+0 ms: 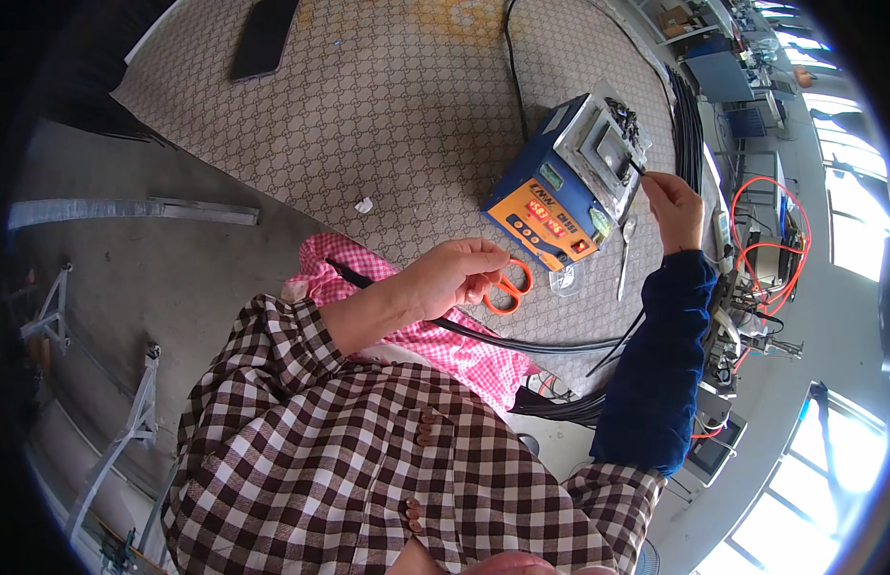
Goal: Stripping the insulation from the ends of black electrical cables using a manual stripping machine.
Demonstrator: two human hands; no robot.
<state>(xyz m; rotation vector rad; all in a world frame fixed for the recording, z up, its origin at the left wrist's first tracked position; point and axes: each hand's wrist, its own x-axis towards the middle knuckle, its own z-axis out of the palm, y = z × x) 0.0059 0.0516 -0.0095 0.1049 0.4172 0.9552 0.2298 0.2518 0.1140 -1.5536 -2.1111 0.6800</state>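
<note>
My right hand point(673, 206) pinches a thin black piece point(636, 167), which looks like a cable end. Its tip points at the square metal basin point(612, 151) on top of a blue and orange solder pot point(536, 206) with a lit red display. My left hand point(459, 278) is closed in a pinch in front of the pot. Whether anything is between its fingers is hidden. Just beside those fingertips lie scissors with orange handles point(518, 305). A small clear plastic container point(566, 280) sits by the pot's front, and a metal spoon point(626, 259) lies to its right.
The patterned table cover point(301, 153) carries a black flat device point(265, 38) and a white scrap point(364, 205). Black cables point(689, 125) run along the table's right edge, and one point(521, 342) crosses the near edge by pink checked cloth point(464, 359). Orange tubing point(807, 225) hangs at the right.
</note>
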